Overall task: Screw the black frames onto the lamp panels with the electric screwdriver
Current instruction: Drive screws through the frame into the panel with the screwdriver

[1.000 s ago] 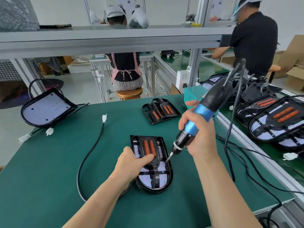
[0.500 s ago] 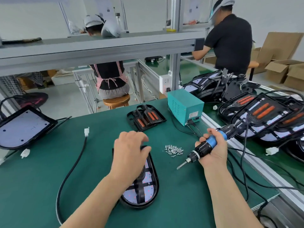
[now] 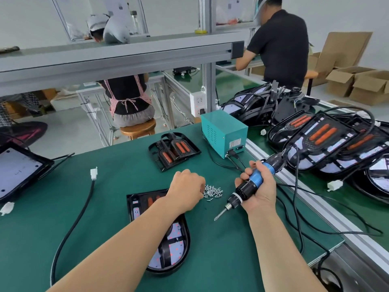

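Nearest, flat on the green mat (image 3: pixel 126 178): the lamp panel (image 3: pixel 175 248), rounded end toward the wearer, with its black frame (image 3: pixel 165 255) seated on top and partly hidden under the left forearm. No longer pressed down: a second ago steadied by the left hand (image 3: pixel 186 191) with the bit set against the frame's right edge. Now let go of, with that hand reaching past the panel's far right corner to the screw pile (image 3: pixel 213 190). Knuckles up, fingers curled down into the screws and out of sight, so impossible to say whether pinching one yet or only feeling for it. To the right of the panel, well clear of it: the right hand (image 3: pixel 261 191), wrapped firmly round the blue barrel of the electric screwdriver (image 3: pixel 255 179). Bit slanting down and left toward the mat, touching nothing. Read together: probably one screw driven home and the next being fetched, so the frame only part fastened and the panel free to slide until held again. Left of the panel, a black cable (image 3: pixel 71 225) curving up to a white connector (image 3: pixel 93 172). Beyond the panel, a small stack of spare black frames (image 3: pixel 174 150). Beyond and to the right, the teal power box (image 3: pixel 223 131) feeding the driver. Farthest right of the panel, a heap of lamps (image 3: pixel 322 140) with frames already on.
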